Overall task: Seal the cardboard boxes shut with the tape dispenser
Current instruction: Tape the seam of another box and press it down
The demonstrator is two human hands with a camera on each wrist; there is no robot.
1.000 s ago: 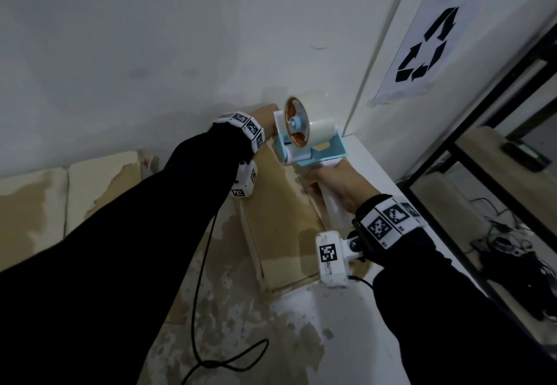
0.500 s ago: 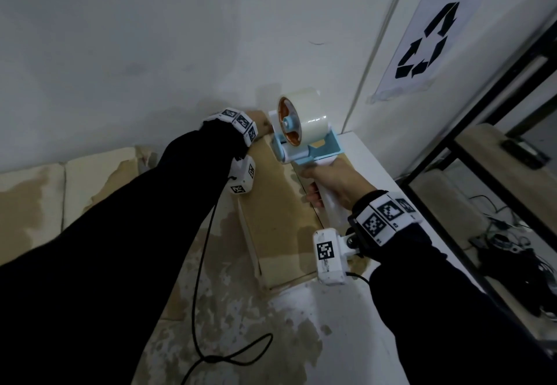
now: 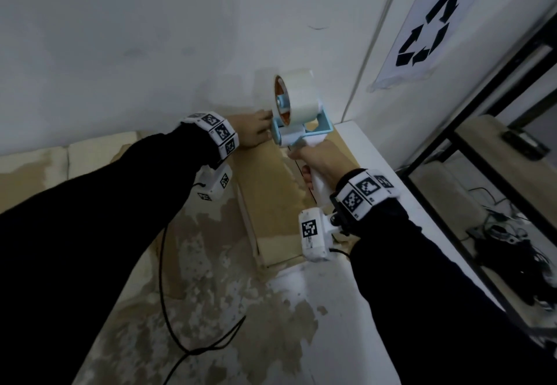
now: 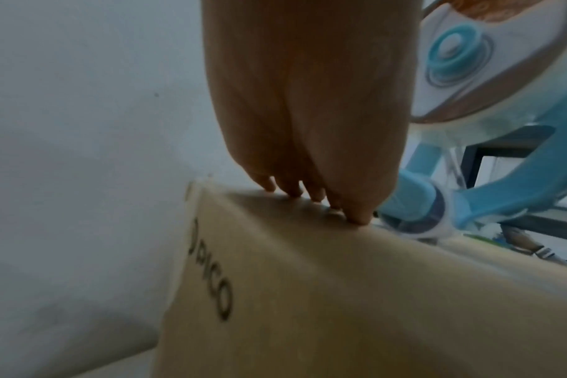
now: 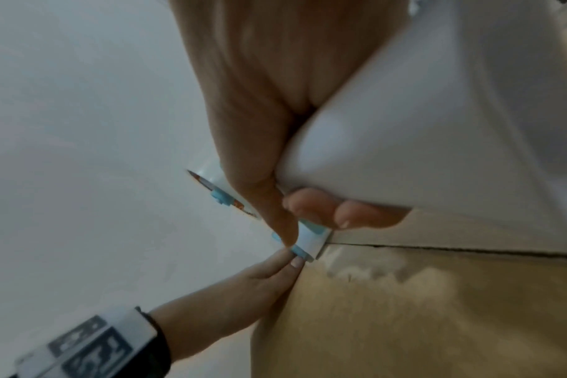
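Head view shows your right hand (image 3: 319, 161) wrapped around the white handle of the tape dispenser (image 3: 297, 113), whose front end sits at the far edge of the cardboard box (image 3: 268, 192) on the tabletop (image 3: 316, 324), close to the wall (image 3: 150, 38). Your left hand (image 3: 253, 131) presses straight fingers (image 4: 356, 209) onto the box's far edge, just beside the dispenser.
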